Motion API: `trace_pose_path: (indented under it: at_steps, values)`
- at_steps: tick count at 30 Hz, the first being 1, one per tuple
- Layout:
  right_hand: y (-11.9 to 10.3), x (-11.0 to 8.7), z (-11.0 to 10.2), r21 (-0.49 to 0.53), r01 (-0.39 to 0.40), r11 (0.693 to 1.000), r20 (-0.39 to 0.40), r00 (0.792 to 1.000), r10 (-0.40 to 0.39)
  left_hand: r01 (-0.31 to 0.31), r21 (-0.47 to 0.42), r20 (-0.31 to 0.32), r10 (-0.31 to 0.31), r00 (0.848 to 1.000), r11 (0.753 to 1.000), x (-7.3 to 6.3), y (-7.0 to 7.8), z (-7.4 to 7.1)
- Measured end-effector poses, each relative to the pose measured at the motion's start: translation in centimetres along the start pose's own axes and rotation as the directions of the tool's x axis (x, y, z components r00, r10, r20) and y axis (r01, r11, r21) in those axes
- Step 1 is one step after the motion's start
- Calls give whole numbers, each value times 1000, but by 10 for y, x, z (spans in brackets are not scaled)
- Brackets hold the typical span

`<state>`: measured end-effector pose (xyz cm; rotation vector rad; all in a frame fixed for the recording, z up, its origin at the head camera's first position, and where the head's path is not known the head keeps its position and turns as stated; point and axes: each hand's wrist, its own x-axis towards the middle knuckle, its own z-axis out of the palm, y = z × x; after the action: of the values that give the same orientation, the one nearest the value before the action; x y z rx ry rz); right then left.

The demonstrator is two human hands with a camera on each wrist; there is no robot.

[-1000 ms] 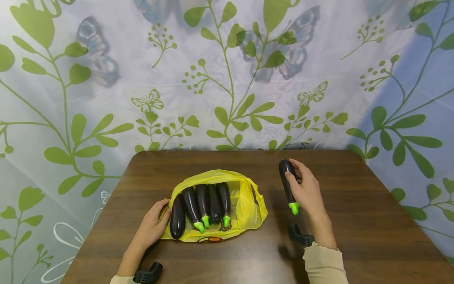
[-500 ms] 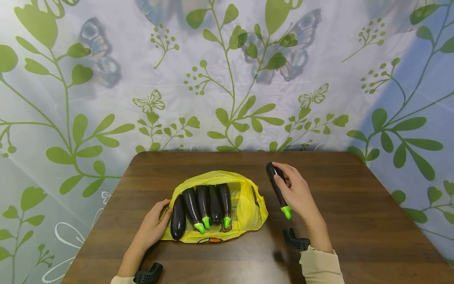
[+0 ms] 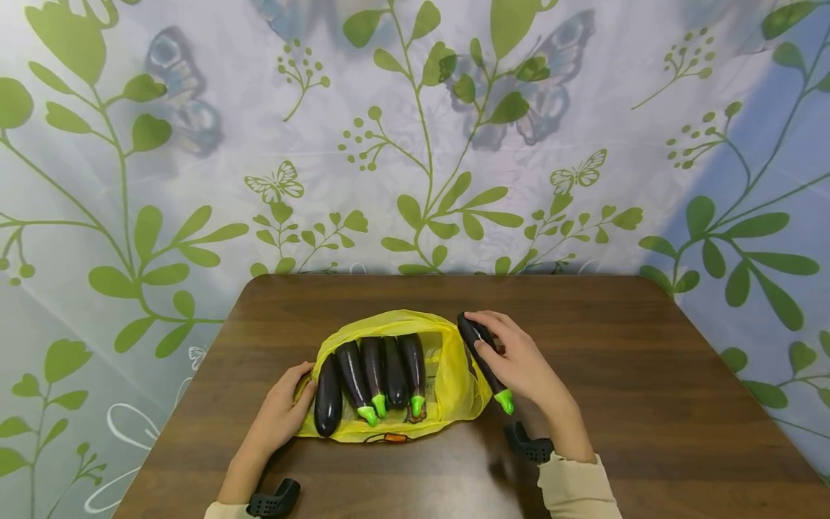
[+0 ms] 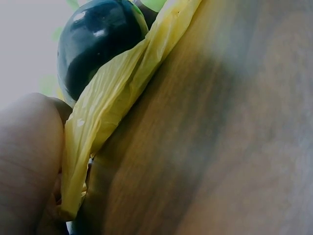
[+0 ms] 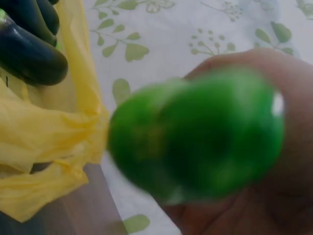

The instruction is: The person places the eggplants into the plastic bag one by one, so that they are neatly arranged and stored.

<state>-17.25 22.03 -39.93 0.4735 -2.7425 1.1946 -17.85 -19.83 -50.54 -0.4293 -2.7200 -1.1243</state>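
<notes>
A yellow plastic bag (image 3: 454, 386) lies on the table with its mouth spread wide. Several dark purple eggplants (image 3: 353, 375) rest side by side inside it, most with bright green stem ends towards the person. My left hand (image 3: 280, 411) grips the bag's left edge, close to the leftmost eggplant (image 4: 102, 44). Over the bag's right end, my right hand (image 3: 524, 366) holds another eggplant (image 3: 475, 339) between thumb and fingers, tilted, stem end down towards the person. In the right wrist view its blurred green stem end (image 5: 220, 132) fills the middle and covers much of the hand.
The brown wooden table (image 3: 622, 346) extends to the right of the bag and in front of it. Behind its far edge hangs a pale cloth (image 3: 311, 144) printed with green leaves and butterflies. A black wrist mount (image 3: 275, 499) is on each forearm.
My right hand has carried the eggplant leftwards and slightly nearer, from beside the bag to its right end. The left hand and the bag have stayed in place.
</notes>
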Motion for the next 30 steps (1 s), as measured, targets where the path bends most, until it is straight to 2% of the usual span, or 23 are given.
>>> trace_pose_path:
  at_steps: [8,12,21,30]
  values:
    - [-8,4,13,-42,-34,999,135,990,40,-19,7,-10,19,1000,1000,0,0,-2]
    - [-9,5,21,-73,-32,997,170,984,44,-14,7,-6,14,1000,1000,0,1,-4]
    - [-10,5,44,-149,-34,988,141,988,55,-5,4,3,5,1000,1000,-1,1,-3]
    - [-12,8,60,-255,-45,966,84,994,69,-19,0,-7,19,1000,1000,-1,0,0]
